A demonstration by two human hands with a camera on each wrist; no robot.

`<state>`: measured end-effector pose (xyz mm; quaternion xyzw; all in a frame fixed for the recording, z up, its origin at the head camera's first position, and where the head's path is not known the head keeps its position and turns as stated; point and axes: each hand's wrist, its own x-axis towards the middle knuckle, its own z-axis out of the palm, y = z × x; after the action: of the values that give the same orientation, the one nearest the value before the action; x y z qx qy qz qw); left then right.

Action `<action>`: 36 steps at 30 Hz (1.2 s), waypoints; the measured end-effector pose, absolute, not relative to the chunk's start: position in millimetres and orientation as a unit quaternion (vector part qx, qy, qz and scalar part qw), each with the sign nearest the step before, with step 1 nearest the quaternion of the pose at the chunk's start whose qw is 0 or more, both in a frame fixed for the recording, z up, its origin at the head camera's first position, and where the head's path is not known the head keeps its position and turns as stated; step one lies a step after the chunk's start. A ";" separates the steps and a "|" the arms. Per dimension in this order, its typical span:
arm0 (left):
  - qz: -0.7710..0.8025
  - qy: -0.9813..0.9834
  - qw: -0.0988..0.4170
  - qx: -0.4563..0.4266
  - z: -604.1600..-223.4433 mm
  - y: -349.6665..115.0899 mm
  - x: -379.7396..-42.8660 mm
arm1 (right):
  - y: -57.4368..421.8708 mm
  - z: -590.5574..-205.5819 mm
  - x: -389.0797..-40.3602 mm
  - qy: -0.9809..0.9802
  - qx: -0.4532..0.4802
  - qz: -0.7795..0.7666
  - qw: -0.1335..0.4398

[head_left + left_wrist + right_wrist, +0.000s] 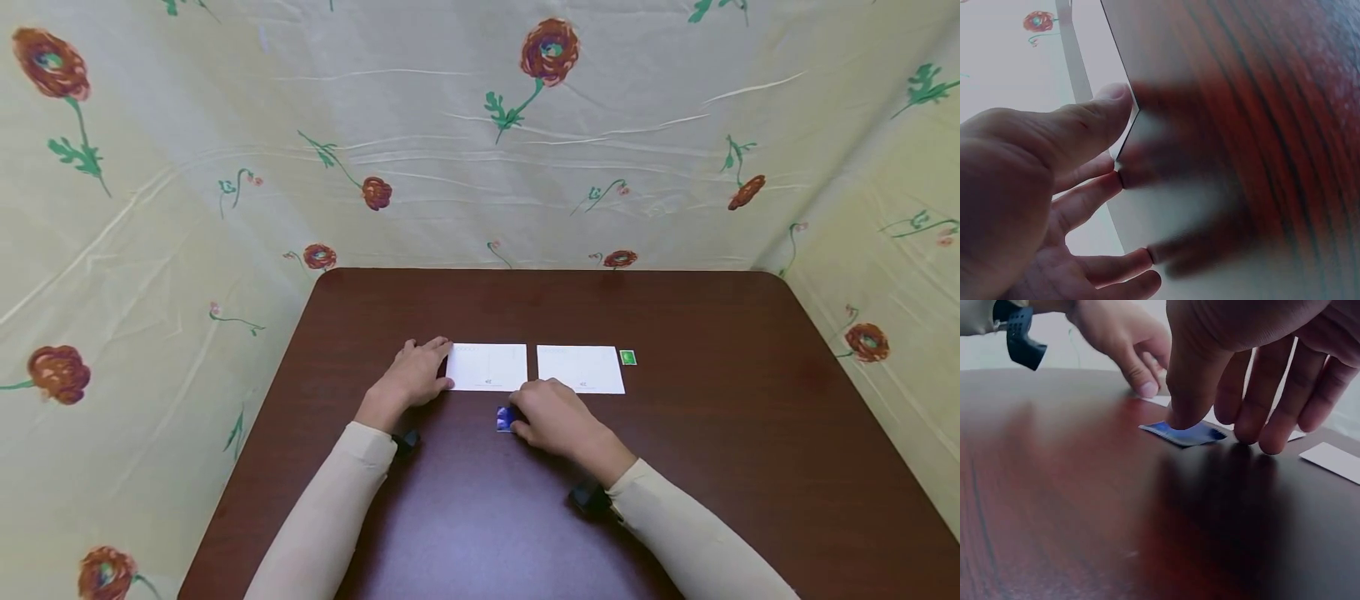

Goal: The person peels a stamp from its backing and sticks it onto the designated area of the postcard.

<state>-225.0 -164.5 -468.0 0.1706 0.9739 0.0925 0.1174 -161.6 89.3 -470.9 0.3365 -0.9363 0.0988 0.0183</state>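
Two white cards with faint printing lie side by side: the left card (487, 367) and the right card (581, 369). My left hand (408, 375) rests at the left card's left end, its thumb (1113, 103) on the card near a corner and its fingers spread along the edge. A small blue stamp (504, 419) with a toothed edge lies on the table just in front of the cards. My right hand (558, 417) is over it, with the thumb (1188, 412) touching the stamp (1179, 434) and the other fingers reaching down beside it, partly hiding it.
A small green stamp (627, 357) lies just right of the right card. The dark brown table (750, 467) has rounded far corners, and a flowered cloth (442, 92) hangs behind it and along its sides.
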 end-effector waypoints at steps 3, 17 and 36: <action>0.096 0.974 0.123 0.163 -468.0 -163.7 -223.4 | 86.9 -475.2 -160.5 -0.939 0.332 0.091 0.024; 0.095 0.975 0.120 0.160 -468.8 -162.4 -220.7 | 81.8 -480.6 -155.5 -0.943 0.327 0.055 0.035; 0.112 0.974 0.116 0.162 -469.6 -162.1 -219.6 | 80.0 -480.8 -161.2 -0.936 0.327 0.124 0.045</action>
<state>-219.6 -162.1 -469.6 0.1618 0.9736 0.1121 0.1157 -161.2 80.0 -480.8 0.3273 -0.9357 0.1238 0.0450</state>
